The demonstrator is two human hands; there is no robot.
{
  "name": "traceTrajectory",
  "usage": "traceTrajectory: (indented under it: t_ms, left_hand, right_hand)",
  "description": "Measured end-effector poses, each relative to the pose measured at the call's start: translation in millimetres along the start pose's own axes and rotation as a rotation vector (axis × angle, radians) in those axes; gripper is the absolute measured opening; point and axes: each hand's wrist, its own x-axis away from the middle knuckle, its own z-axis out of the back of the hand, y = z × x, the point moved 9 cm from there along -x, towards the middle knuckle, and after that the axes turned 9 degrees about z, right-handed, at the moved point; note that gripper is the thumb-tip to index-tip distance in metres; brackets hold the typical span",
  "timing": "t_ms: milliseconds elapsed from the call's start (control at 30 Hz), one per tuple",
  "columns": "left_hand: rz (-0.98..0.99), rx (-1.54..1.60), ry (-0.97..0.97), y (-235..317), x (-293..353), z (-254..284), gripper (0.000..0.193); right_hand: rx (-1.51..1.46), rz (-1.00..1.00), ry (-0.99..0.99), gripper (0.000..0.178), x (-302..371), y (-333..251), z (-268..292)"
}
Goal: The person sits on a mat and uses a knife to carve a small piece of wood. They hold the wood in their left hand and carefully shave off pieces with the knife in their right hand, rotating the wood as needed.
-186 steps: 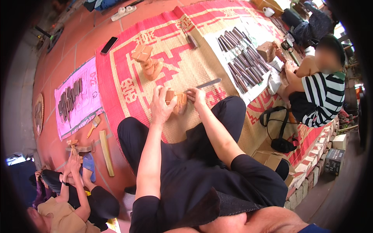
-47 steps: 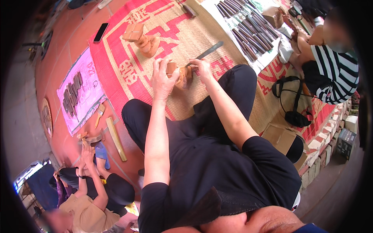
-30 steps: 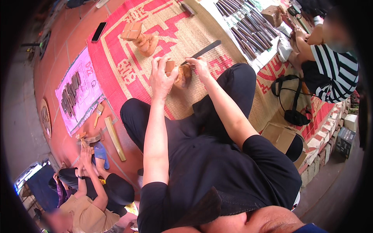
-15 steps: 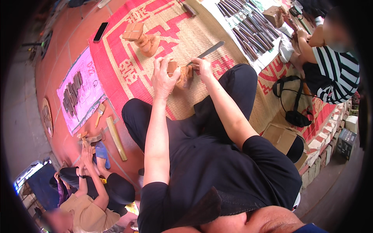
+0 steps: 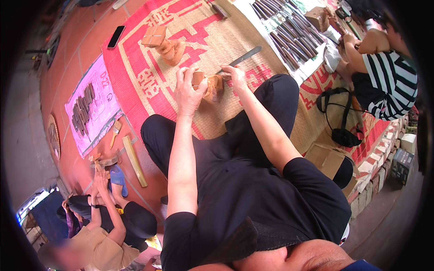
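My left hand (image 5: 190, 90) is closed around the blocky top (image 5: 198, 79) of a carved wooden figure, its thumb on the near side and fingers over the far side. The figure's rounded orange-brown body (image 5: 213, 90) tilts toward my right hand, above the mat in front of my crossed legs. At its right side, my right hand (image 5: 236, 77) has bent, closed fingers at the near end of a long, dark, flat file (image 5: 246, 56), which points away to the upper right. The fingers partly cover that end. A second carved figure (image 5: 171, 52) with a square block top stands farther off.
Many dark-handled chisels (image 5: 294, 36) lie on white sheeting at right; others (image 5: 83, 110) lie on a pink sheet. A phone (image 5: 116, 37), brush (image 5: 116, 133) and wooden strip (image 5: 134, 161) are at left. Co-workers sit at lower left and in a striped shirt (image 5: 393, 83) at right.
The carved figure and my left hand have tilted or shifted slightly left. The file has slid slightly toward the upper right. Both hands keep their holds.
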Motion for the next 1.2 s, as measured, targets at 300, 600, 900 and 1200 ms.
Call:
traceTrajectory:
  t_ms: [300,600,900,1200]
  left_hand:
    - [0.008,0.012,-0.027,5.5,-1.6,-3.2,0.041]
    - [-0.019,-0.023,-0.011,10.0,-1.6,-1.8,0.042]
    - [-0.009,-0.011,-0.031,8.7,-2.6,-5.8,0.04]
    - [-0.064,0.007,-0.001,4.6,-2.1,-7.5,0.04]
  right_hand:
    - [0.122,-0.04,0.086,0.023,-8.9,6.4,21.0]
    - [0.171,-0.093,0.107,0.02,4.9,-1.7,8.6]
    - [0.243,-0.008,-0.019,0.017,3.2,2.3,-2.0]
    - [0.134,0.086,-0.043,0.017,-3.2,8.6,-4.4]
